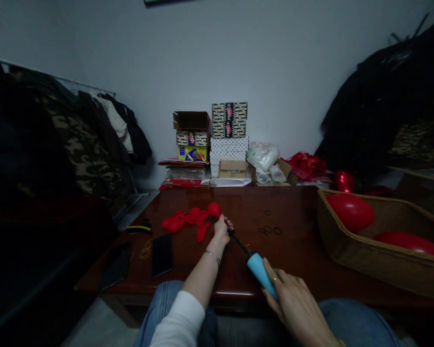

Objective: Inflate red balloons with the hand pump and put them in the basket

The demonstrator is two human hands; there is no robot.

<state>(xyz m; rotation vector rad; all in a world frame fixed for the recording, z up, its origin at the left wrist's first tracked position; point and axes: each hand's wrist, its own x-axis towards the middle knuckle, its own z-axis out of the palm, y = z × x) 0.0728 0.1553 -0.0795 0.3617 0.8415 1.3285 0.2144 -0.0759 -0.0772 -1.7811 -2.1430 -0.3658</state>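
Both of my hands are on a balloon pump with a light blue body (262,275) and a thin black shaft, tilted over the brown table. At its far end my left hand (222,230) is closed around the nozzle, pinching the neck of a small, slightly inflated red balloon (214,209). The fingers hide the joint between balloon and nozzle. Wrapped around the blue body is my right hand (292,296), nearer to me. Several limp red balloons (188,218) lie in a pile just left of my left hand.
A wicker basket (369,258) on the right holds inflated red balloons (351,212). Black rings (269,230) lie mid-table. A dark phone-like slab (162,255), yellow bands (145,249) and a black pouch (115,265) are at left. Stacked boxes (229,120) stand behind the table.
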